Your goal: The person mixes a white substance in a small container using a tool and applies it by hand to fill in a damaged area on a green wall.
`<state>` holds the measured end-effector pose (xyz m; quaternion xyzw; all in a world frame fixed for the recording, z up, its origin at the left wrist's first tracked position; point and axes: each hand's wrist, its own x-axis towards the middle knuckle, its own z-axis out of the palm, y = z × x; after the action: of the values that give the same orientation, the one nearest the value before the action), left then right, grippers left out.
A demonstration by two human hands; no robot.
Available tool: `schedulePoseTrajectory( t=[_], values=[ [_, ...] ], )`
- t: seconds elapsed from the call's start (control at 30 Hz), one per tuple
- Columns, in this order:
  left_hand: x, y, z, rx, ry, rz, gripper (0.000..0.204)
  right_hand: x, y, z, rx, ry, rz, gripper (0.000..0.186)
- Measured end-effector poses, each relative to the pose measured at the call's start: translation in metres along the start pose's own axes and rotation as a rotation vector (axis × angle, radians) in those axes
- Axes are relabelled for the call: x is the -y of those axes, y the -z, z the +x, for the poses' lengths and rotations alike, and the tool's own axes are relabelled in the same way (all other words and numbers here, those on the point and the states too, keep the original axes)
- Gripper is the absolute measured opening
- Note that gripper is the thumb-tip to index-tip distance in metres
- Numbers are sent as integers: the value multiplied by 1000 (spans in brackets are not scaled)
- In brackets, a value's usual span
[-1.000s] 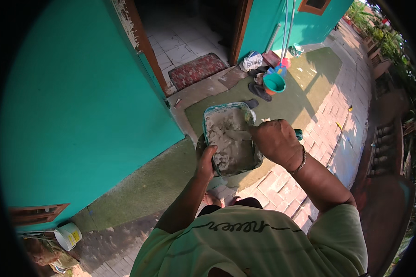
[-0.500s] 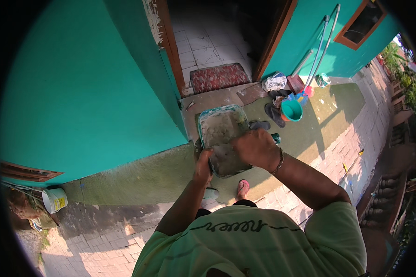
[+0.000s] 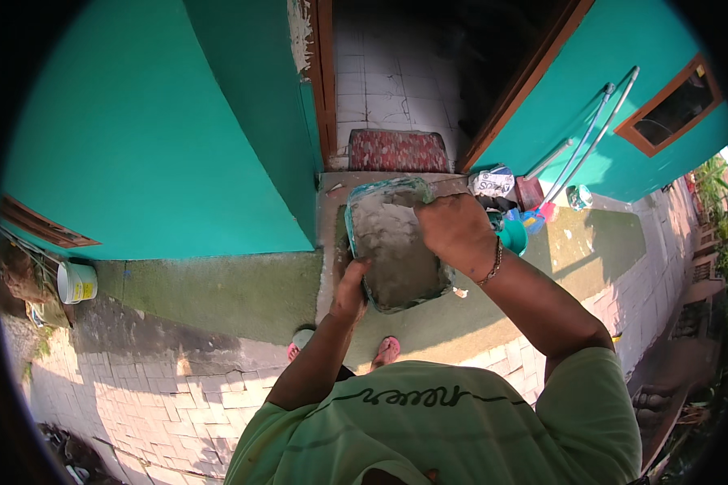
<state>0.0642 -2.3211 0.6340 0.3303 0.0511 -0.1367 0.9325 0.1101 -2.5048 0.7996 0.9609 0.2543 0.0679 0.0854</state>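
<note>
Left hand (image 3: 349, 293) grips the near left corner of a teal tub (image 3: 396, 242) of grey mortar (image 3: 392, 246), fingers curled shut on the rim, carrying it at chest height over the green step (image 3: 218, 291) before the doorway. Right hand (image 3: 455, 230) rests closed at the tub's far right rim, just over the mortar; we cannot tell whether it holds a tool, as the knuckles hide whatever lies beneath them. We judge the step in hand to be working the mix in the tub. To do this well, we advise keeping the tub level, since it shows a slight tilt towards the left hand, bracing it with a firm underhand grip, and drawing the right hand across the surface in short strokes so nothing spills over the low rim. Beyond the tub we note a red doormat (image 3: 398, 150) at the threshold, a teal bucket (image 3: 511, 236) and long poles (image 3: 590, 145) against the wall on the right, and a white pail (image 3: 76, 282) well apart on the left.
</note>
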Motion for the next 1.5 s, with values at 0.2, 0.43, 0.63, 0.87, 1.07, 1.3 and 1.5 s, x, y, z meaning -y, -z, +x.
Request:
schedulePoseTrajectory(
  t=[0.2,0.43,0.63,0.87,1.07,1.3,1.5],
  values=[
    [-5,-27,-7,-109,-123,29,48,1,-15,-23,-50,203,232,10],
    [-16,-17,-10,-109,3,-39,53,2,-3,-16,112,130,172,10],
    [-18,-14,1,-144,19,-34,49,9,-16,16,-22,228,169,16],
    [-26,8,44,-72,-56,74,51,29,-50,59,98,334,376,17],
    [-75,-15,90,-70,-117,206,54,14,-49,112,117,336,360,13],
    [-109,-33,133,-26,-74,132,55,-8,-24,148,137,277,358,15],
    [-112,-46,167,-66,-95,80,46,-42,-23,172,54,384,317,13]
  ],
)
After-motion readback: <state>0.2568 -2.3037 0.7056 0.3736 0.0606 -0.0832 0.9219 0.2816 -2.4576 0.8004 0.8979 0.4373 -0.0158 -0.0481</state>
